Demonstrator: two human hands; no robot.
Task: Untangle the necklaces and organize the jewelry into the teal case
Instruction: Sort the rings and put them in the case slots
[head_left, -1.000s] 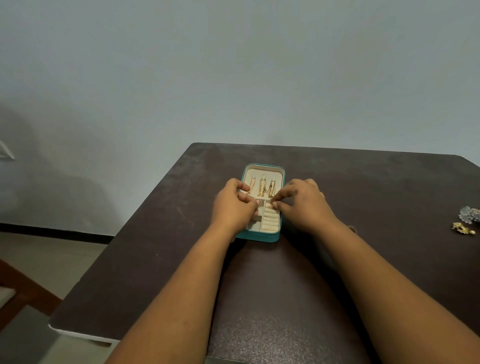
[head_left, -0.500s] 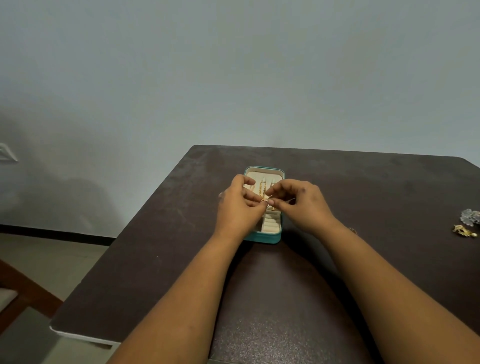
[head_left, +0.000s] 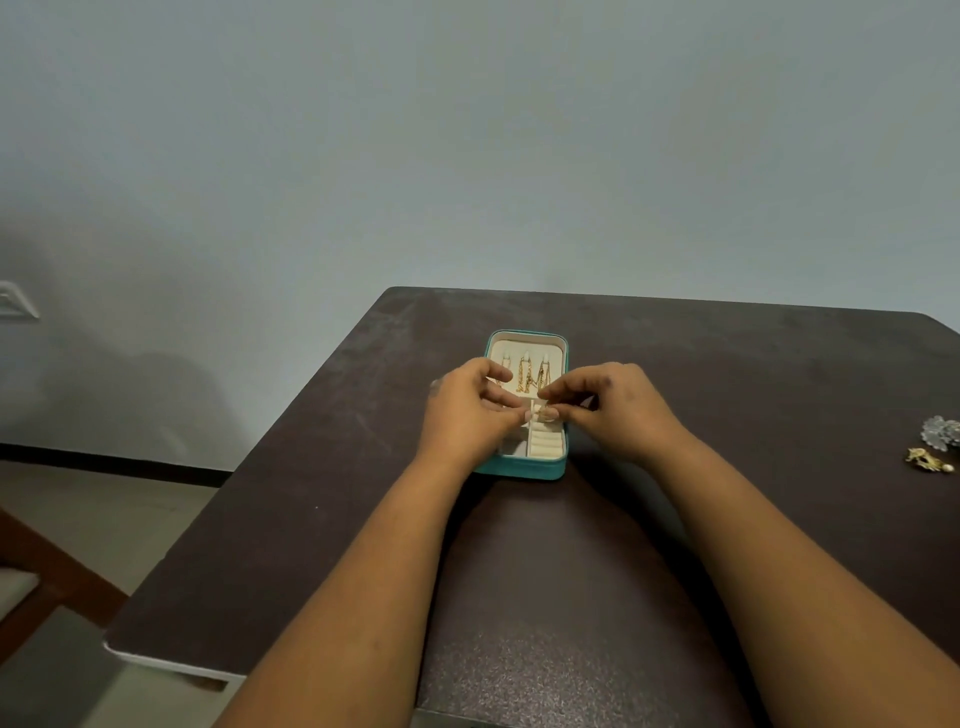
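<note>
Already most of the job looks done from where I sit: the teal case (head_left: 524, 470) lies open on the tabletop (head_left: 727, 374), and three gold necklaces (head_left: 530, 375) hang sorted in its far half. Over the middle, my left hand (head_left: 467, 415) and right hand (head_left: 618, 410) pinch a small gold piece (head_left: 544, 414) together; what it is, I cannot tell. A silver cluster (head_left: 941, 432) and gold brooch (head_left: 930, 460) at the right edge remain to be stowed.

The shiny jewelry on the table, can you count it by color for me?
Gold chains hanging in the teal case: 3
Gold piece at the table's right edge: 1
Silvery piece beside it: 1
Total: 5
</note>
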